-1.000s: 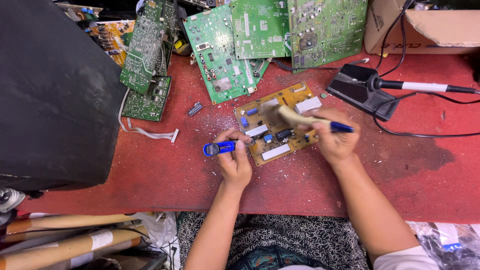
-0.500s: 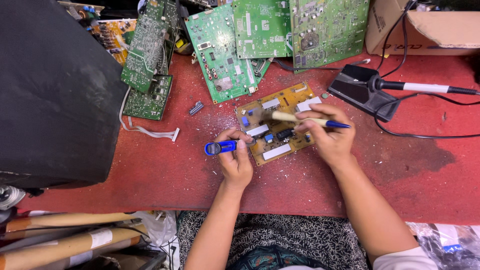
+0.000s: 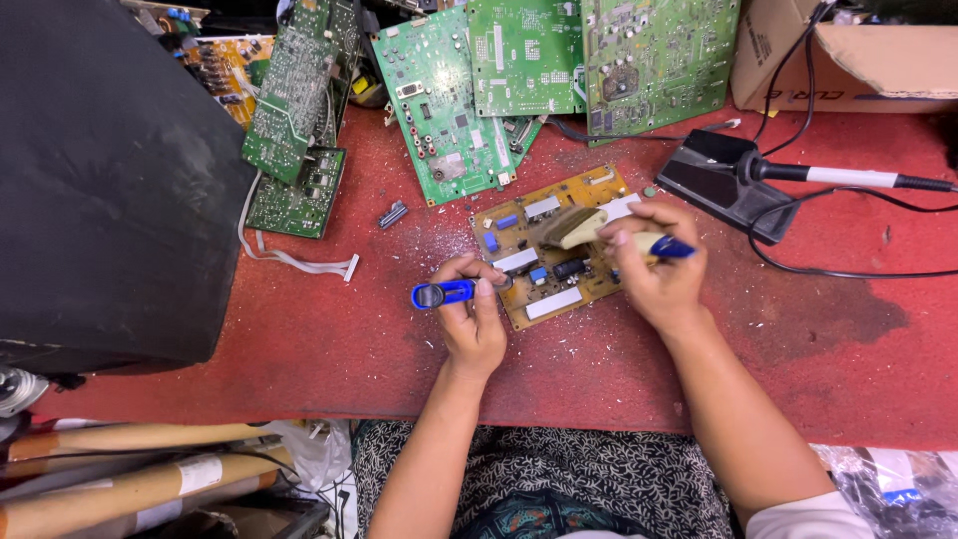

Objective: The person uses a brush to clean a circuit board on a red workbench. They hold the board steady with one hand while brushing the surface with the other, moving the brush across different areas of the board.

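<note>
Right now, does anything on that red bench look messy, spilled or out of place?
Yes. Pale specks and crumbs are scattered over the red bench around the yellow circuit board, thickest beside its left edge. A dark stain marks the surface right of the right hand. The green boards lie heaped, overlapping.

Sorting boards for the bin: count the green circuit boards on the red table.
5, possibly more hidden. Three large green boards overlap along the top edge; two green boards sit at upper left beside the black cover.

Red worktop [image 3: 299, 339] carries a yellow circuit board [image 3: 559, 250], green boards [image 3: 519, 70], soldering stand [image 3: 728, 185], cardboard box [image 3: 878, 60]
</note>
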